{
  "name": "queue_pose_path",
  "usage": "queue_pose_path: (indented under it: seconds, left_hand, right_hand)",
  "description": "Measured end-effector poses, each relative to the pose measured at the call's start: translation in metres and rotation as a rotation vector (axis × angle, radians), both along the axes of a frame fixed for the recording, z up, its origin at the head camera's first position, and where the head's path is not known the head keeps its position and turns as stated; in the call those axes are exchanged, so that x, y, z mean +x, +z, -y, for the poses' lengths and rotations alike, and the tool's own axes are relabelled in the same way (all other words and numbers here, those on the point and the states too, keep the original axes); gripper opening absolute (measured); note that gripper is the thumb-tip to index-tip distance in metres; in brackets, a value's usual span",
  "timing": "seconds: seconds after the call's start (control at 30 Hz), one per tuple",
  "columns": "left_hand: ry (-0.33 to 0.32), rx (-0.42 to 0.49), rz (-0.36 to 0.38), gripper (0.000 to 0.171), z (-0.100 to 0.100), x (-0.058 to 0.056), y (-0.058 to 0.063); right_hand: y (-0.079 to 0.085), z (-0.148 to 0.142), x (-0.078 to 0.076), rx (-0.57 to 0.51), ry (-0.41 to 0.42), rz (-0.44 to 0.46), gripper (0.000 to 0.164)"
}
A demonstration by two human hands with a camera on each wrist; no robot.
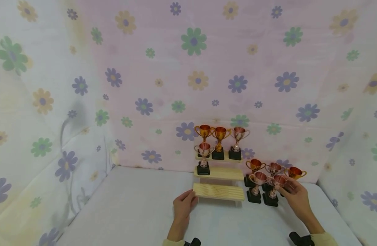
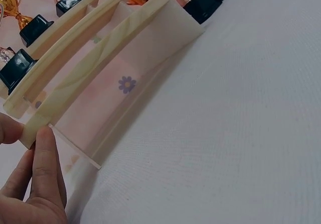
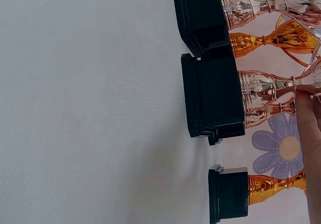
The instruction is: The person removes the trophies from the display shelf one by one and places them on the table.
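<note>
My left hand [image 1: 183,207] pinches the left end of the lowest step of a three-step wooden display stand [image 1: 219,191], thumb above and fingers beneath in the left wrist view. At the right, my right hand [image 1: 296,198] grips the cup of a rose-gold trophy [image 1: 270,199]; a finger lies against its stem in the right wrist view. Its black base [image 3: 213,96] stands upright among several other trophies. Beside it is another rose-gold trophy [image 1: 254,194]. Behind are a gold trophy [image 1: 255,165], a rose-gold one [image 1: 274,167] and, partly behind my fingers, another gold one [image 1: 294,172].
On the stand's top step are two gold trophies, one at the middle [image 1: 219,136], and a pale rose-gold trophy [image 1: 237,140] at right. One rose-gold trophy [image 1: 203,157] occupies the middle step's left end. A flowered cloth [image 1: 163,136] hangs behind the white table [image 1: 139,205].
</note>
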State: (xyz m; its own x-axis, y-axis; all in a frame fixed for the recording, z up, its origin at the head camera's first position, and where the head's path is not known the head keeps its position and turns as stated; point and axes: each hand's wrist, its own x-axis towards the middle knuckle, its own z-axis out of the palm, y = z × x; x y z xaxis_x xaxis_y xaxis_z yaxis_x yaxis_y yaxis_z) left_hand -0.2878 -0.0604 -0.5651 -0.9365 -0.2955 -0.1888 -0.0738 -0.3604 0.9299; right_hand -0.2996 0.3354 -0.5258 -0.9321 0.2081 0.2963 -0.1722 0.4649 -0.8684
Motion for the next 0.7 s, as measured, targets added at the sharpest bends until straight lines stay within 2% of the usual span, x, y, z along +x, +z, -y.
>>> queue_pose_path:
  seconds: [0.27,0.53,0.7]
  left_hand:
    - [-0.004,-0.005,-0.010,0.032,-0.0006,0.0009,-0.0005]
    - [0.008,-0.014,-0.001,0.030,-0.0004,0.0018,0.0017]
    - [0.025,-0.007,0.014,0.029,-0.0023,-0.0004,-0.0005]
  right_hand:
    - [0.0011,-0.0017,0.0010,0.018,0.002,0.015,0.058]
    - [-0.0009,-0.0005,0.0026,-0.027,0.004,0.011,0.058]
    - [-0.0064,-0.0048,0.0067,0.040,0.029,0.051,0.055]
